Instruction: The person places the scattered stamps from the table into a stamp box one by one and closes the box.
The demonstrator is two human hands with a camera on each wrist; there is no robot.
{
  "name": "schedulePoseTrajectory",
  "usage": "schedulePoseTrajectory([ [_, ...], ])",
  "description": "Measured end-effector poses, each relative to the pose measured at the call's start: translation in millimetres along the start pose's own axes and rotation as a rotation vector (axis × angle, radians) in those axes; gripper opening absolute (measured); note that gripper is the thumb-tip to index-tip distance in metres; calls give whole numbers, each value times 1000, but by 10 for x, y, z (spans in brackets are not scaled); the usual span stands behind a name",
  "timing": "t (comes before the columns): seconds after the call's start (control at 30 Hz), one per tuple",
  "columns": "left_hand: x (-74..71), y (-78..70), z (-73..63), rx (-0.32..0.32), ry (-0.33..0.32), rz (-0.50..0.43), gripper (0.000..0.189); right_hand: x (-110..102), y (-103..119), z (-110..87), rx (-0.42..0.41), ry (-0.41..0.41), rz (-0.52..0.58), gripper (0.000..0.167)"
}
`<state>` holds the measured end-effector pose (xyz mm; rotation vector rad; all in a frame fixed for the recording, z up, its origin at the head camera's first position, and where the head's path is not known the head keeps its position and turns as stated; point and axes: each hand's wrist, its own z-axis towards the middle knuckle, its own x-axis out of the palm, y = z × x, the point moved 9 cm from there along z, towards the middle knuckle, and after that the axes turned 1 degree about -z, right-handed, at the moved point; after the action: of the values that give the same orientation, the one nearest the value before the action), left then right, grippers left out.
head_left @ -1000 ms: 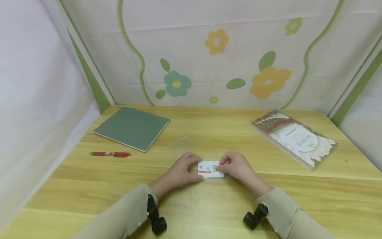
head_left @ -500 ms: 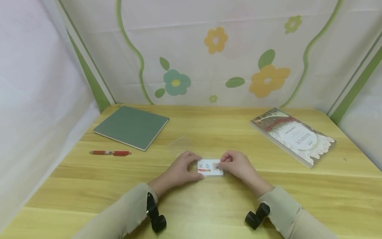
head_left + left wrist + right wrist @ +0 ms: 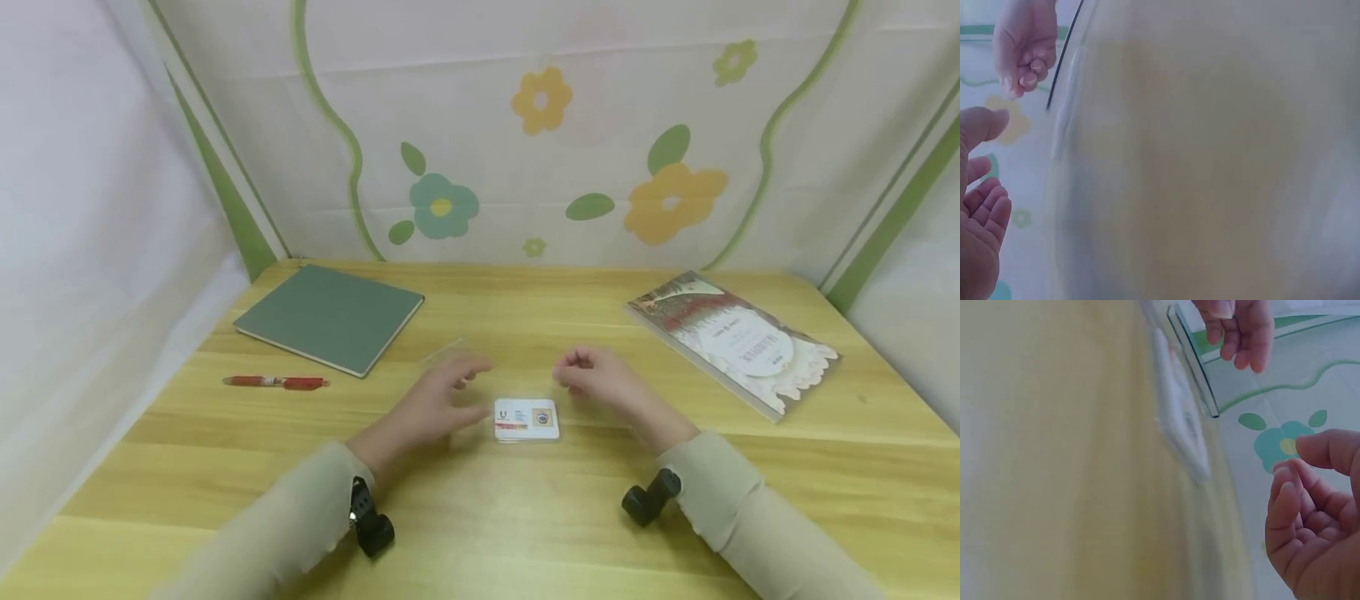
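A small white card [image 3: 527,419] lies flat on the wooden table, printed with a logo, a red-orange strip and a square picture at its right end. In the right wrist view the card [image 3: 1180,406] looks thick, with a pale clear-looking edge. The left hand [image 3: 431,400] hovers just left of it, thumb and fingers spread apart and holding nothing. Beyond the card to the right, the right hand [image 3: 600,379] is raised with loosely curled fingers. Its thumb [image 3: 1325,450] stands slightly apart from the index fingertip, and nothing shows between them.
A thin clear plastic piece [image 3: 444,351] lies behind the left hand, partly hidden. Further left are a green notebook [image 3: 333,318] and a red pen [image 3: 276,382]. A booklet with a patterned cover [image 3: 738,342] lies at the right. A flowered curtain [image 3: 480,125] closes off the back.
Both hands have let go of the white card and lifted off it. The left hand has drawn back leftward; the right has moved up and slightly away. The card stays in place.
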<state>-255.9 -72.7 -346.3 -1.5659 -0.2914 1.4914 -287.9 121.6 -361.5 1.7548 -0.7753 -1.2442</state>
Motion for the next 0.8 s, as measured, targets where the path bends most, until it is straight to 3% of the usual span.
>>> schedulePoseTrajectory([
  [0.1, -174, 55, 4, -10, -39, 12, 56, -45, 144, 99, -50, 30, -4, 22],
  [0.3, -429, 283, -64, -97, -127, 40, 59, -37, 381, 324, -120, 92, -54, 26],
  [0.53, -460, 448, -150, -154, -142, 56, 67, 172, 605, 582, -204, 220, -268, 39],
  [0.8, -461, 553, -155, -276, -168, 51, 71, 434, 749, 828, -302, 360, -452, 49],
])
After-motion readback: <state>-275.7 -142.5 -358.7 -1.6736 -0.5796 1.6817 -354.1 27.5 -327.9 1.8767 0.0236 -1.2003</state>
